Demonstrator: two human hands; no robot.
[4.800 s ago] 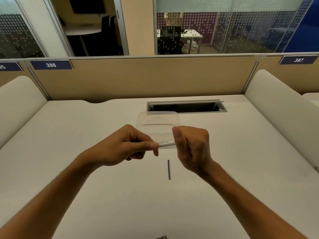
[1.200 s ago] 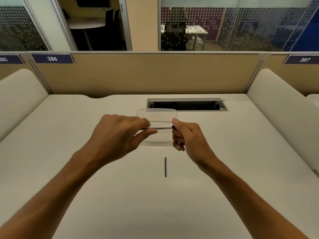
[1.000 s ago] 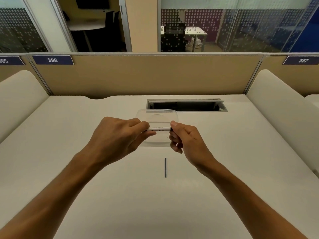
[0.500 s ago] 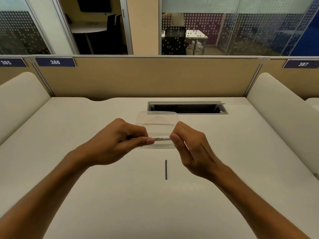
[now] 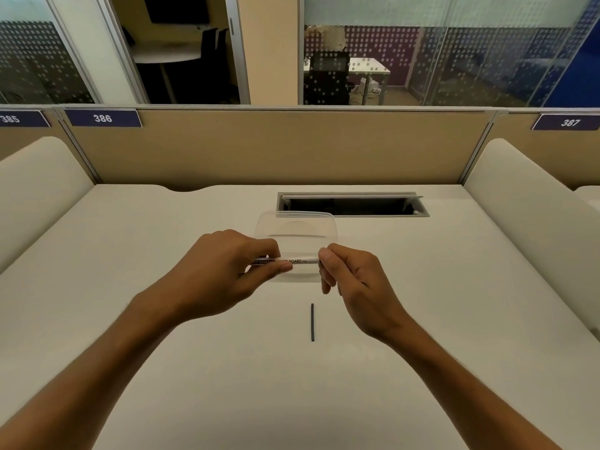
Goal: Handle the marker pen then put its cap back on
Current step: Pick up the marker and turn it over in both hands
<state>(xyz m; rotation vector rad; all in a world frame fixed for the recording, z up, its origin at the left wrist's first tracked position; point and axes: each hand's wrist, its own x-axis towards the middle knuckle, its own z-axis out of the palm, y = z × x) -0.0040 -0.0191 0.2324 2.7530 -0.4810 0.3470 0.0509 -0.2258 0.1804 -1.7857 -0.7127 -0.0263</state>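
A white marker pen (image 5: 300,261) with black lettering lies level between my hands, above the desk. My left hand (image 5: 224,271) pinches its left part between thumb and fingers. My right hand (image 5: 352,280) closes thumb and forefinger on its right end, which is hidden by the fingertips. I cannot tell whether a cap sits under those fingers. A thin dark stick (image 5: 312,322) lies on the desk below the pen, pointing away from me.
A clear plastic container (image 5: 295,222) rests upside down on the white desk (image 5: 162,254) just behind my hands. Behind it is an open cable slot (image 5: 352,205). A tan partition (image 5: 279,147) closes the back, and padded white dividers stand left and right.
Both hands have stayed on the pen. The right hand's fingers have loosened from a fuller wrap to a fingertip pinch, and more of the pen's barrel shows between the hands.
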